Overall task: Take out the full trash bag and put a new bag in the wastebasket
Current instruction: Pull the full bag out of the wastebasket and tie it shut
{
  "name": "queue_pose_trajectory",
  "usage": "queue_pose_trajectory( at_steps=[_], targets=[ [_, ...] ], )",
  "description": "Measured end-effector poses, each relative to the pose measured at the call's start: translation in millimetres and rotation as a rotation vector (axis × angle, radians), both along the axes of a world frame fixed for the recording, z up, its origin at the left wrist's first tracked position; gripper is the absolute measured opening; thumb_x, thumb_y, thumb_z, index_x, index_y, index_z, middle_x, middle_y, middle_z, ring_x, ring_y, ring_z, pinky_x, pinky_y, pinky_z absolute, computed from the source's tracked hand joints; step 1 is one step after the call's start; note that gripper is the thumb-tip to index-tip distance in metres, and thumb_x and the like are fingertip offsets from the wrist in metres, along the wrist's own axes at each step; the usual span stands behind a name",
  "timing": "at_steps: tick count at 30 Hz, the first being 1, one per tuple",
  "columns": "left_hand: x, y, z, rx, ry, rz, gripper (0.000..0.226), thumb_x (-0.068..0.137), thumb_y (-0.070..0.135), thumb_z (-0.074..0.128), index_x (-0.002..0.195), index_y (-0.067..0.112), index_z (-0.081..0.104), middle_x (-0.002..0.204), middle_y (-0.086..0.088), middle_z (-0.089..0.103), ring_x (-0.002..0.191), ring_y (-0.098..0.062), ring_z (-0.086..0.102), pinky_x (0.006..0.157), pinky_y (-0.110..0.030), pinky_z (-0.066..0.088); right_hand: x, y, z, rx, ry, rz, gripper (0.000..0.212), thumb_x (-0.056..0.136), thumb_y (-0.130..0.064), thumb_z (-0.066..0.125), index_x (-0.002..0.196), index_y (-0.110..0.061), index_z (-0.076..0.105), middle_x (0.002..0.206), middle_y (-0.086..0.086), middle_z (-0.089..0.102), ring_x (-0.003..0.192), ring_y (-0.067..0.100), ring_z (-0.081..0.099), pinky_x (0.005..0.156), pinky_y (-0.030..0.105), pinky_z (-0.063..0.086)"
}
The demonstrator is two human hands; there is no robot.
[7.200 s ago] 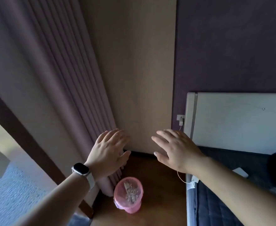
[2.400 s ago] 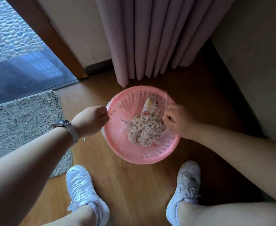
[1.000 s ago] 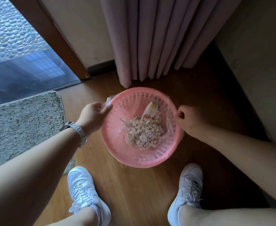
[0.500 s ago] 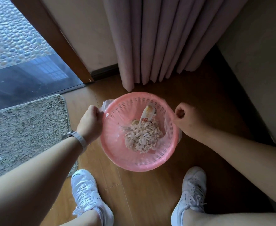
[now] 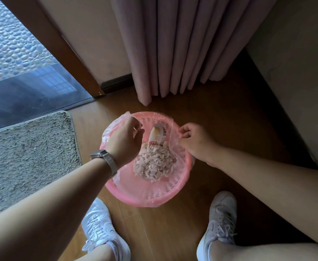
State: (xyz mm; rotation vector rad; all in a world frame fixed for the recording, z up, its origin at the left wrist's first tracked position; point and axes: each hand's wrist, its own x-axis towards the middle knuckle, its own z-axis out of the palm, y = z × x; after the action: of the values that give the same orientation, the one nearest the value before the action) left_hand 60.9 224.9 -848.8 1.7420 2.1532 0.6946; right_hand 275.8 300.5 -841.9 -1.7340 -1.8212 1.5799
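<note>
So the clear plastic trash bag [image 5: 171, 147] leaves the round pink wastebasket [image 5: 147, 200], left hand [image 5: 125, 143] pinches its edge at ten o'clock, right hand [image 5: 195, 141] at two.

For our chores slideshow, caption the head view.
Left hand and right hand pinch the clear trash bag lining the pink wastebasket.

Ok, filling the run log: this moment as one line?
phase: bag removal begun | left hand: pinches trash bag edge, left side | right hand: pinches edge, right side | wastebasket: on floor, bag inside with scraps
</note>
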Motion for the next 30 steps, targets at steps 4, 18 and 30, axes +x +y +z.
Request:
queue_pose_trajectory(
  at_steps=[4,18,30],
  targets=[
    [-8,10,6,-0.050,-0.174,0.193,0.034,0.082,0.033,0.065,0.107,0.021,0.045,0.072,0.013,0.055,0.062,-0.018,0.055,0.056,-0.029,0.039,4,5,-1,-0.018,-0.031,-0.045,0.015,0.080,-0.016,0.070,0.088,-0.023,0.059,0.082,0.000,0.066,0.072,0.015,0.068,0.054,0.025,0.053],
    [-8,-5,64,-0.012,-0.237,0.066,0.021,0.089,0.015,0.060,0.085,0.034,0.054,0.086,0.020,0.067,0.071,-0.007,0.065,0.057,-0.021,0.045,8,6,8,-0.022,0.114,0.186,0.022,0.098,-0.016,0.050,0.112,-0.023,0.066,0.095,-0.016,0.062,0.085,-0.002,0.058,0.074,0.021,0.048],
    [-8,-68,103,-0.366,-0.118,0.209,0.029,0.082,0.032,0.073,0.108,0.031,0.059,0.090,0.006,0.073,0.081,-0.016,0.068,0.074,-0.029,0.050,52,-12,10,-0.067,-0.134,0.302,0.026,0.079,-0.033,0.072,0.095,-0.025,0.053,0.094,-0.001,0.062,0.085,0.015,0.061,0.075,0.035,0.056]
  ],
)
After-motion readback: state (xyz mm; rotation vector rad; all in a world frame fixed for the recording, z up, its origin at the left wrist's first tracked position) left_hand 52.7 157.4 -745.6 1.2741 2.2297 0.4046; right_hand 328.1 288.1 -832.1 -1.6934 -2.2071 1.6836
